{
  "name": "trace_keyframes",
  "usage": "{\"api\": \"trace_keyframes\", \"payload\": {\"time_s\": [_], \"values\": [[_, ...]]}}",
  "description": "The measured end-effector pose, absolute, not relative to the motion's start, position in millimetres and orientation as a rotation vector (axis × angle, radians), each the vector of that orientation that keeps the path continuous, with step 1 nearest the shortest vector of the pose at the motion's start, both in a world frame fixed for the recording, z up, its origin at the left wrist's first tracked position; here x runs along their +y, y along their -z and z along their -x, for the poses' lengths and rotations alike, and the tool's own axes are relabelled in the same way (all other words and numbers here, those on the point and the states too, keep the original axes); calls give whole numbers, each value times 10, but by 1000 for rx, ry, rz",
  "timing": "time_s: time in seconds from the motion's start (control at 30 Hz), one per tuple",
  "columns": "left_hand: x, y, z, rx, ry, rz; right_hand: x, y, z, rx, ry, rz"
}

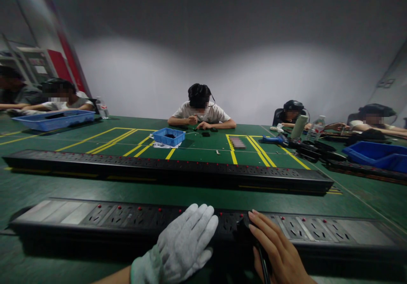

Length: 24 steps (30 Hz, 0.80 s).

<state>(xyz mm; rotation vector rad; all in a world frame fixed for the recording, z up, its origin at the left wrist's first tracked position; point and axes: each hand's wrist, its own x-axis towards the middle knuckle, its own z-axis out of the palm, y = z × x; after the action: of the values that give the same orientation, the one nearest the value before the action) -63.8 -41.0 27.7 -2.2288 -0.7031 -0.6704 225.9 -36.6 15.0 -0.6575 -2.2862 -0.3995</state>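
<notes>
A long black power strip with several sockets and red switches lies across the green table close to me. My left hand, in a white glove, rests flat on the strip's middle with its fingers stretched out. My bare right hand lies beside it on the strip, fingers curled round a thin dark tool or cable whose tip is hidden. A second long black power strip lies parallel farther back.
Several people sit round the green table with yellow lines; one works opposite me. A small blue tray stands mid-table, a larger blue tray at far left, a blue bin and bottles at right.
</notes>
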Motion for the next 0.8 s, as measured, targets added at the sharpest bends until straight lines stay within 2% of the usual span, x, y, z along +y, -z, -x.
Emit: {"api": "trace_keyframes", "payload": {"time_s": [0.8], "values": [[-411,-245,639,-722,669,2234,-364,-237,-2220,-2223,451,684]]}}
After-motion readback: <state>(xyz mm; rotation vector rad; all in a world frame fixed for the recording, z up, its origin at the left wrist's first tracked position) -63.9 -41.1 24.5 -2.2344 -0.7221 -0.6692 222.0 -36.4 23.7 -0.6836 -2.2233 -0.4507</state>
